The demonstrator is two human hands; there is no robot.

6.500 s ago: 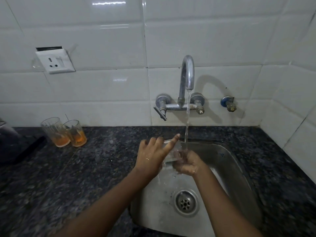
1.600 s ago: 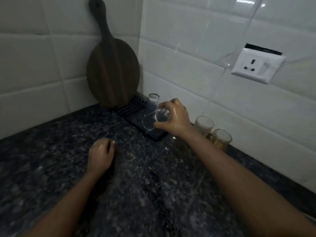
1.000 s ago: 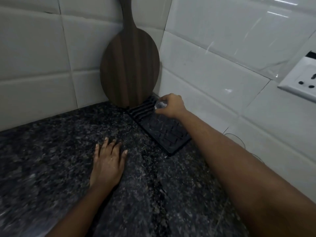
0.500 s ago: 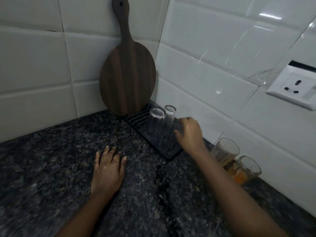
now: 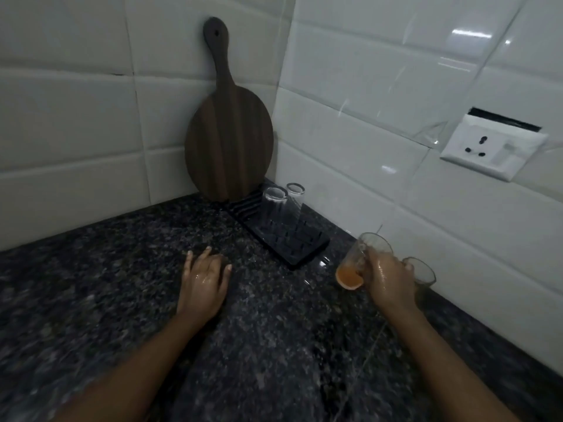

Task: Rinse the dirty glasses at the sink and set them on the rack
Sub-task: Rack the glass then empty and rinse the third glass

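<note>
The right hand (image 5: 388, 277) grasps a tilted dirty glass (image 5: 358, 263) at frame right, bound for rinsing; the left hand (image 5: 204, 281) rests released, flat on the surface (image 5: 274, 345), steadying; two clean glasses (image 5: 283, 205) drain inverted on the rack (image 5: 292, 242)

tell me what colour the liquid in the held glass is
Orange, in the glass the right hand holds; head view.

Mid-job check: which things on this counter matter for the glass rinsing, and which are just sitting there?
Part of the job:
- glass with orange dregs, tilted, gripped by the right hand
- second dirty glass behind that hand
- two rinsed glasses upside down on the black rack

Just lying about:
- wooden board leaning in the corner
- wall socket
- left hand, resting flat on the counter
</note>
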